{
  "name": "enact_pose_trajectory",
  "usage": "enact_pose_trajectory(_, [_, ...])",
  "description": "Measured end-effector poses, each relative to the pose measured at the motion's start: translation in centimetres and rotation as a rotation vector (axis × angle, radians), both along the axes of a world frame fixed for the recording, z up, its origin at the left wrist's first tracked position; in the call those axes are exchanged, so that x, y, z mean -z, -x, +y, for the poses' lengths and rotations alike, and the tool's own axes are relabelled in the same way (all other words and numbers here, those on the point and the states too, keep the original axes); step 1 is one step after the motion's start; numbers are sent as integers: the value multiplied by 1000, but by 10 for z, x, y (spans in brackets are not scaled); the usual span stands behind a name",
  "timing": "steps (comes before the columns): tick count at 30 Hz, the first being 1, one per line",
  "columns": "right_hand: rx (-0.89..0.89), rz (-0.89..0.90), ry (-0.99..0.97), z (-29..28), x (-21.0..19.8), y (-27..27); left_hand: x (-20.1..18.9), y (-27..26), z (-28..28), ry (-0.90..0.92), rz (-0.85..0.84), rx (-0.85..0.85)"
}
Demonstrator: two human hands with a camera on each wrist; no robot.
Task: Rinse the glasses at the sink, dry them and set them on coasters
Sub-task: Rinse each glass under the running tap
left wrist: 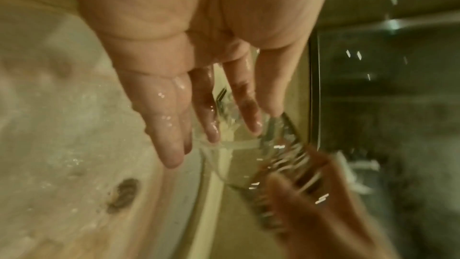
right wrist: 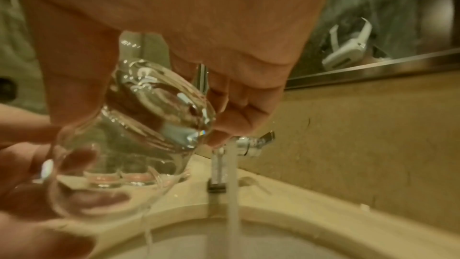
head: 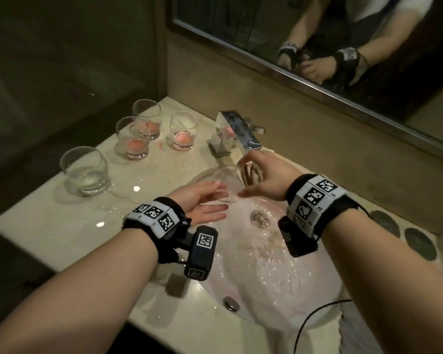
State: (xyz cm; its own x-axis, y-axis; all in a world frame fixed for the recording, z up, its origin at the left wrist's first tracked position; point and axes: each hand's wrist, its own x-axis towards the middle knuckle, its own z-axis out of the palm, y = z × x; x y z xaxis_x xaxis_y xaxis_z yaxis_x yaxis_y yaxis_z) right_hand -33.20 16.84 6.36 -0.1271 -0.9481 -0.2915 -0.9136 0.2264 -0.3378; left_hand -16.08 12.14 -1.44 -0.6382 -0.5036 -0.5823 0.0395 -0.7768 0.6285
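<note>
A clear round glass [head: 226,181] [right wrist: 112,174] is tilted on its side over the sink basin [head: 279,264], just below the chrome faucet [head: 238,131]. My right hand [head: 251,176] [right wrist: 154,113] grips its thick base between thumb and fingers. My left hand [head: 215,200] [left wrist: 199,109] is wet, with straight fingers touching the glass [left wrist: 248,157] at its mouth. A water stream [right wrist: 232,184] runs from the faucet beside the glass, and water trickles off the rim. Two dark round coasters [head: 384,223] lie on the counter to the right.
On the counter [head: 49,221] left of the faucet stand three glasses with pink residue [head: 133,141] and a glass with clear water [head: 85,172]. Puddles wet the counter. A mirror [head: 317,34] hangs behind. A black cable [head: 312,318] crosses the front rim.
</note>
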Motion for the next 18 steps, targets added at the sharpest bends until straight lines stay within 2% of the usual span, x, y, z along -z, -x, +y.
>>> enact_pose_trajectory(3, [69,-176,88,5,12,-23,-17,-24,-2,3,67,-116])
enact_pose_trajectory(5, [116,-250,132,5,20,-44,-27,-44,-10,139,32,-108])
enact_pose_trajectory(7, [169,-290,160,5,24,-64,-36,-64,-17,357,-81,-47])
enact_pose_trajectory(11, [315,-270,151,5,33,-89,-42,-104,-26,1125,-581,251])
enact_pose_trajectory(12, [336,-233,133,6,36,-94,-40,-112,-28,1248,-666,336])
enact_pose_trajectory(15, [383,-145,95,11,43,-109,-30,-134,-33,1400,-827,553])
enact_pose_trajectory(18, [401,-110,65,19,48,-122,-26,-149,-42,1453,-906,686])
